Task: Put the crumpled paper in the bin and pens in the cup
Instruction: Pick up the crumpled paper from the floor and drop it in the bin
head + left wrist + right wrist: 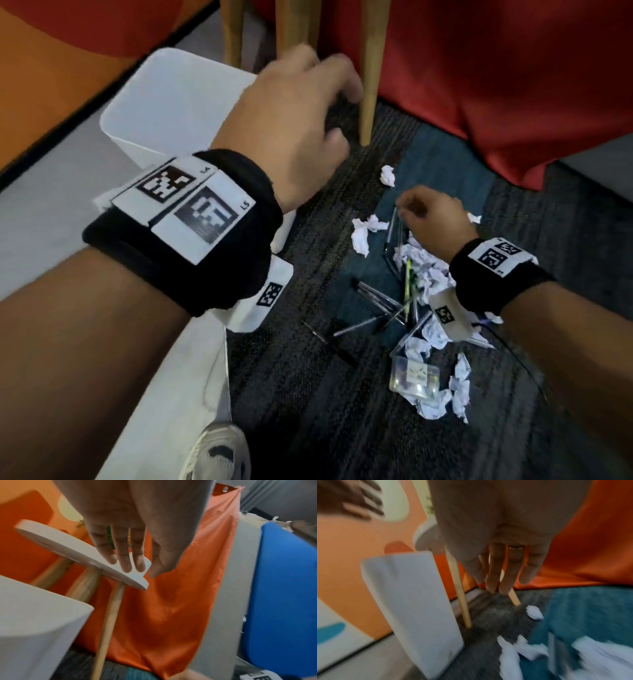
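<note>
A white bin (164,99) stands on the floor at the left. My left hand (308,113) hovers beside its rim with straight, empty fingers (125,555). Crumpled paper balls (424,270) and several pens (376,301) lie scattered on the carpet at the right. One paper ball (387,175) sits apart, nearer the stool leg. My right hand (428,216) is low over the far end of the pile, fingers (494,574) pointing down and holding nothing. A clear plastic cup (414,377) lies among the paper, close to me.
A stool with wooden legs (371,68) and a white seat (77,550) stands just behind the bin. Red cloth (513,85) hangs at the back right. My white shoe (215,452) is at the bottom edge. A thin black cable (534,370) runs past the pile.
</note>
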### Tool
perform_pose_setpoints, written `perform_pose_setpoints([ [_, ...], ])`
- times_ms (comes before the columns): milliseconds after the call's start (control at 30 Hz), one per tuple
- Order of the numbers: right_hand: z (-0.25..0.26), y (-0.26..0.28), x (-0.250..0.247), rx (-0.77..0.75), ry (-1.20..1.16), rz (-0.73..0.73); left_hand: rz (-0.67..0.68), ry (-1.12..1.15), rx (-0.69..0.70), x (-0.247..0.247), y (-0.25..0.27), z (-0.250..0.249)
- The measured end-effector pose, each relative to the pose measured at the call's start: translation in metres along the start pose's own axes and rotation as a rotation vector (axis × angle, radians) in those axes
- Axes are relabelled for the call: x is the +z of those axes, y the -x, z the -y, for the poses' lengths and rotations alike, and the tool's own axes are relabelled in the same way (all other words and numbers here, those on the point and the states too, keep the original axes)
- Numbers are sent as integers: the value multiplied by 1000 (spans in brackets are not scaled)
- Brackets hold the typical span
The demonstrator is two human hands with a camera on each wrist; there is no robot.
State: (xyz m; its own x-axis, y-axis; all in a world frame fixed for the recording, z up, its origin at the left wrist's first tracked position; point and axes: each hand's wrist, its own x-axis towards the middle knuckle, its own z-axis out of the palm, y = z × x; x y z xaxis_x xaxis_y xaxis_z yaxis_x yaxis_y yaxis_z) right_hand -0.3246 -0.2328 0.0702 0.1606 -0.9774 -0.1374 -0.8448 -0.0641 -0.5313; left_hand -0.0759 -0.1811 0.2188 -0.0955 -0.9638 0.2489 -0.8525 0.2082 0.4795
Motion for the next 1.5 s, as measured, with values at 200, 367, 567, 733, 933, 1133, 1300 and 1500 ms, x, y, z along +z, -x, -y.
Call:
perform_pose_setpoints([
  [200,-65,24,31,154,227,341,257,32,124,56,14,-13],
  [367,-80,27,66,144,234,389,439,2,23,108,33,7],
  [567,-70,-5,117,112,182,285,636,13,-138,159,58,34],
  [733,-70,-48,149,72,228,114,739,48,-235,184,86,52],
  [933,-73,-86,159,168,320,368,855,45,-245,194,113,70],
  [1133,-65,-86,160,66,394,375,831,40,-247,198,120,81],
  [1300,-56,-62,156,33,247,330,828,88,-288,208,115,86],
  [1500,-29,-27,135,-14,48,303,690,173,-334,220,108,83],
])
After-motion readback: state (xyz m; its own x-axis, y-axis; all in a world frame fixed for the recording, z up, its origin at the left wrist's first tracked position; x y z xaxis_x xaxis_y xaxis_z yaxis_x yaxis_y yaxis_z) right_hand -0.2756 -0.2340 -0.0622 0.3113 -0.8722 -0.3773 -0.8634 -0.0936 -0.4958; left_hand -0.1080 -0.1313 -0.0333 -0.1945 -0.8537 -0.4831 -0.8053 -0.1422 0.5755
